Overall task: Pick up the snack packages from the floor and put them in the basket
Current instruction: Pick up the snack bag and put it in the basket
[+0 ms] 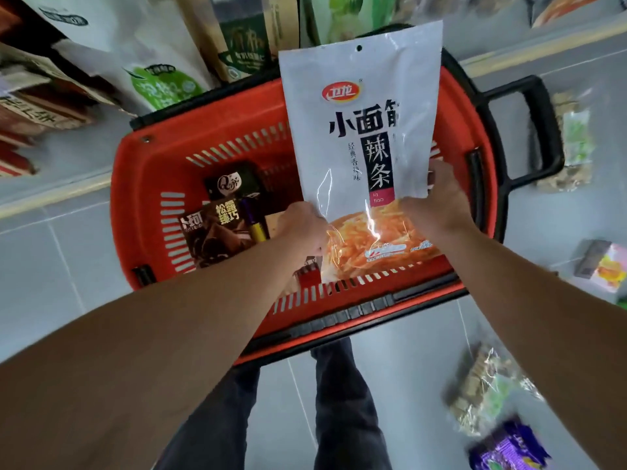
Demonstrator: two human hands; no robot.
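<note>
A large white snack bag [363, 130] with black lettering and orange strips at its bottom stands upright over the red basket [135, 184]. My left hand [302, 225] grips its lower left edge and my right hand [437, 198] grips its lower right edge. Inside the basket lie a brown chocolate package [217, 235] and a dark packet [234, 181]. More snack packages lie on the floor to the right: a clear bag of brown pieces [485, 391], a purple packet [509, 449], a green and tan bag [573, 147] and a colourful box [604, 266].
Shelves with boxed and bagged goods [163, 79] fill the upper left. The basket's black handle [529, 130] sticks out to the right. Grey floor tiles [57, 266] surround the basket. My legs [342, 401] stand just below it.
</note>
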